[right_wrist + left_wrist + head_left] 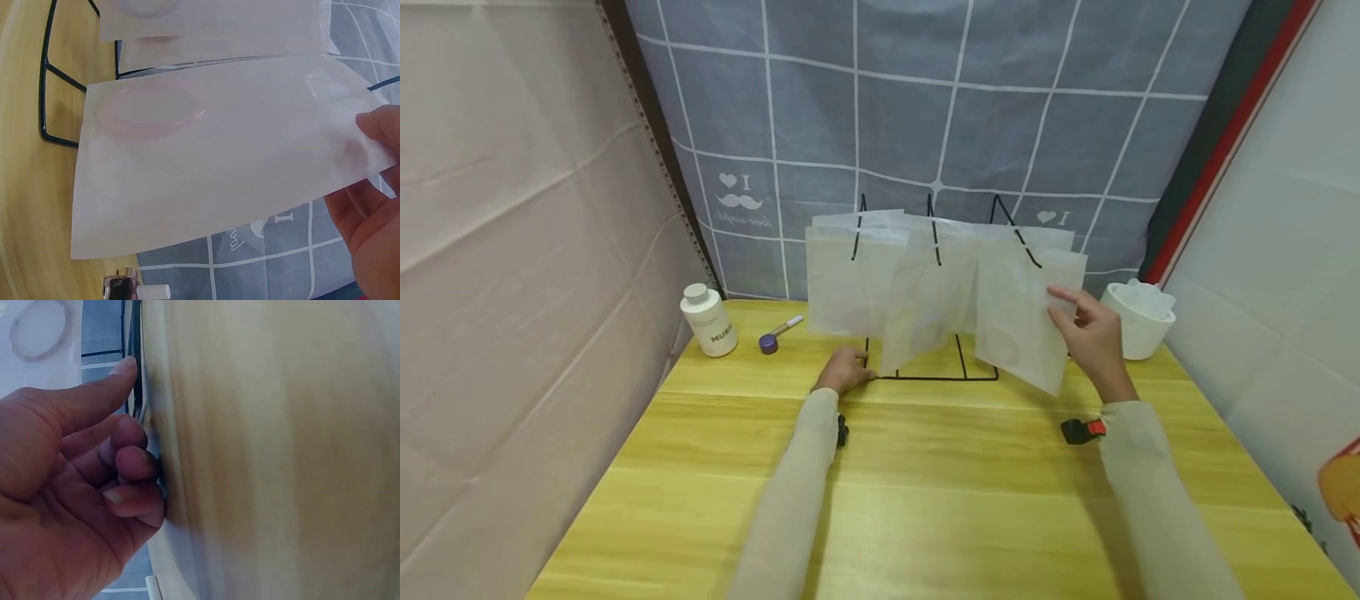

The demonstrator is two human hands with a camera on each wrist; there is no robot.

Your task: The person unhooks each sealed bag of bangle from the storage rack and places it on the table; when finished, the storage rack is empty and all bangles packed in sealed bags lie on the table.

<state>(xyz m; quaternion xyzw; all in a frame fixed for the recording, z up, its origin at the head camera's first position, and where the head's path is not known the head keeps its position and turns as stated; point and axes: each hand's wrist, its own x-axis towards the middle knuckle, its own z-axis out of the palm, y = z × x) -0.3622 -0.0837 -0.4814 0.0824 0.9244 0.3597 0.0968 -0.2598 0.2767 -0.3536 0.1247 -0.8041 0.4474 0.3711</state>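
A black wire display rack (936,379) stands on the table with several translucent white pouches hanging from its hooks. At its front left base corner, my left hand (844,371) pinches the wire between thumb and curled fingers; the left wrist view shows this hand (81,462) low beside the wood. My right hand (1093,337) pinches the right edge of the frontmost right pouch (1022,321), which hangs tilted from the right hook. In the right wrist view, a pinkish ring shape (153,109) shows through this pouch (162,181). Left and middle pouches (853,283) overlap.
A white bottle (709,321) stands at the back left, near a purple-capped item (768,343) and a slim white-tipped stick (788,324). A white tub (1138,321) sits at the back right. A small dark bottle (122,287) is near the held pouch. Grey gridded cloth (895,108) hangs behind.
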